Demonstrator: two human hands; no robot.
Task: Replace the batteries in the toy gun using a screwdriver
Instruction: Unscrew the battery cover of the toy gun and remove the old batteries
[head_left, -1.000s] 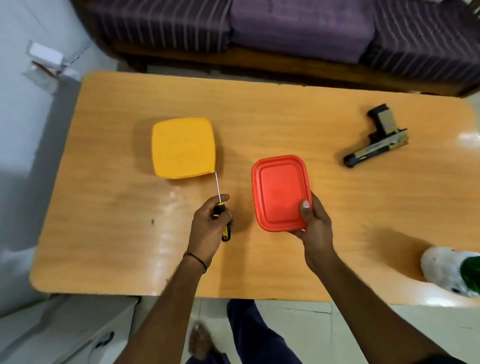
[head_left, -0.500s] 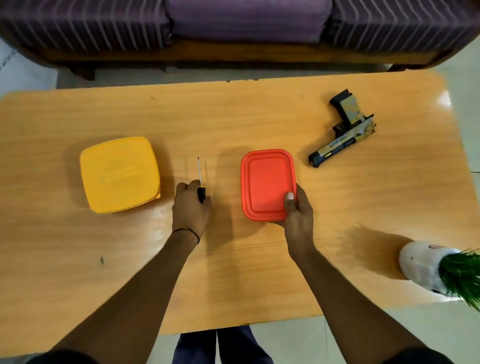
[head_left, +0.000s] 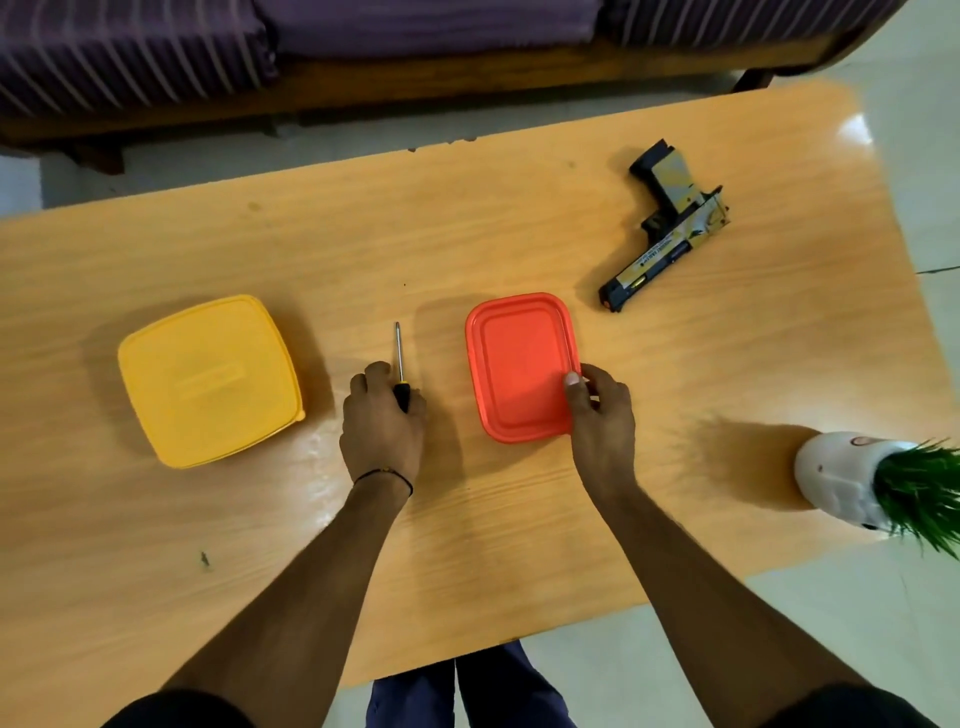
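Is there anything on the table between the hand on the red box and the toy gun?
Nothing visible blocks it. The right hand grips the near right corner of the red box, and the toy gun lies farther back to the right, with only bare table between them. The box itself sits left of that path.

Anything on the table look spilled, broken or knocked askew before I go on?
Nothing stands out. The yellow box and red box sit flat with lids on, the toy gun lies on its side looking whole, and there is no spill. The left hand holds the screwdriver; the right hand grips the red box.
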